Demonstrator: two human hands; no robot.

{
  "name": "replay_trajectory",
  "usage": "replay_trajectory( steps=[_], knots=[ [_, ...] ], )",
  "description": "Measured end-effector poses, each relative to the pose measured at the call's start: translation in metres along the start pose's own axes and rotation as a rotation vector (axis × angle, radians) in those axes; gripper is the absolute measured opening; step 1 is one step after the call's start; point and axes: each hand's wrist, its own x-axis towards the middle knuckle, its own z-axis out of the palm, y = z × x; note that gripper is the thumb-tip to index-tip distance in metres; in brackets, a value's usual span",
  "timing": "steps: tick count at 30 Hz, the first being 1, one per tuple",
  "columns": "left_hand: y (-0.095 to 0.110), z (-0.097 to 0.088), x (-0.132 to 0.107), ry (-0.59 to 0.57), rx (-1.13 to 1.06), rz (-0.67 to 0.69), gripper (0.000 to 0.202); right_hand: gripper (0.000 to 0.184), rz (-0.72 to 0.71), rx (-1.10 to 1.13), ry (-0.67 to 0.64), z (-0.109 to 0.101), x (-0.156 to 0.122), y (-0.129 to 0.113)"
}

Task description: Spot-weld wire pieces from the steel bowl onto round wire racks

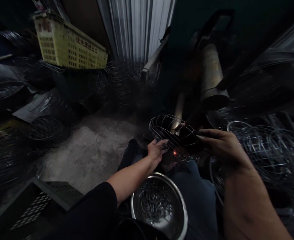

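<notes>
Concrete floor (pixel 86 156) lies pale and scuffed in front of the seated person, with dark heaps of coiled wire frames (pixel 46 130) along its left side. Behind them stands a corrugated metal shutter (pixel 136 26), and a yellow plastic crate (pixel 70 43) printed with red Chinese characters sits tilted above the heaps at the back left. A black perforated crate (pixel 34 206) occupies the lower left corner.

To the right rises a dark machine with a dull metal cylinder (pixel 212 76) and a pale rod (pixel 178 113) beneath it. A dark tapered arm (pixel 193 116) slants down from it, its glowing tip (pixel 184 124) at the top of an oval wire frame (pixel 172 136). The frame hangs in the air before the machine, above a knee in blue jeans (pixel 194 190), and a small orange spark (pixel 174 152) glows at its lower edge.

The left hand (pixel 157 150) has a closed grip on the frame's near wires. The right hand (pixel 223 146) reaches in from beside another pile of wire frames (pixel 267 156), its fingers (pixel 207 135) extended at the frame's right end; whether that grip is closed, I cannot tell. A steel bowl (pixel 159 203) of short wire pieces (pixel 155 203) sits below, against the knee.
</notes>
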Motion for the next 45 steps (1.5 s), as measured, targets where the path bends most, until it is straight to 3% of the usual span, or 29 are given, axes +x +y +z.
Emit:
replay_trajectory(
  steps=[7,14,17,22,25,27,28,32,34,36,39,45],
  knots=[
    [-0.001,-0.002,-0.005,-0.059,-0.001,-0.06,0.03,0.041,0.204,0.083,-0.095,-0.019,-0.023,0.007],
    [0.0,0.003,-0.007,0.023,-0.039,-0.201,0.023,0.04,0.051,0.071,-0.024,-0.003,-0.019,0.0],
    [0.002,0.006,-0.007,0.068,-0.033,-0.224,0.021,0.042,0.066,0.049,-0.041,0.007,-0.009,-0.007],
    [0.002,0.007,-0.007,0.052,-0.003,-0.274,0.016,0.047,0.102,0.036,-0.013,0.013,-0.004,-0.013],
    [0.002,-0.001,-0.012,0.02,0.106,-0.297,0.022,0.047,0.052,0.054,-0.001,0.005,-0.008,-0.009],
    [0.005,-0.012,-0.015,-0.018,0.305,-0.138,0.031,0.048,0.012,0.068,0.018,-0.008,-0.013,0.0],
    [0.008,-0.018,-0.016,-0.041,0.454,0.045,0.038,0.049,0.018,0.078,0.024,-0.015,-0.016,0.007],
    [0.015,-0.035,-0.008,-0.258,1.146,1.045,0.064,0.049,0.166,0.157,0.013,-0.036,-0.027,0.045],
    [0.012,-0.035,0.002,-0.318,1.386,1.344,0.064,0.048,0.162,0.217,0.05,-0.036,-0.03,0.063],
    [0.007,-0.03,0.012,-0.244,1.522,1.5,0.062,0.049,0.11,0.261,0.113,-0.032,-0.031,0.074],
    [0.002,-0.022,0.019,-0.067,1.607,1.571,0.055,0.054,0.07,0.263,0.162,-0.025,-0.032,0.077],
    [0.01,-0.024,0.023,-0.032,1.568,1.649,0.048,0.054,-0.023,0.162,0.212,-0.018,-0.031,0.066]
  ],
)
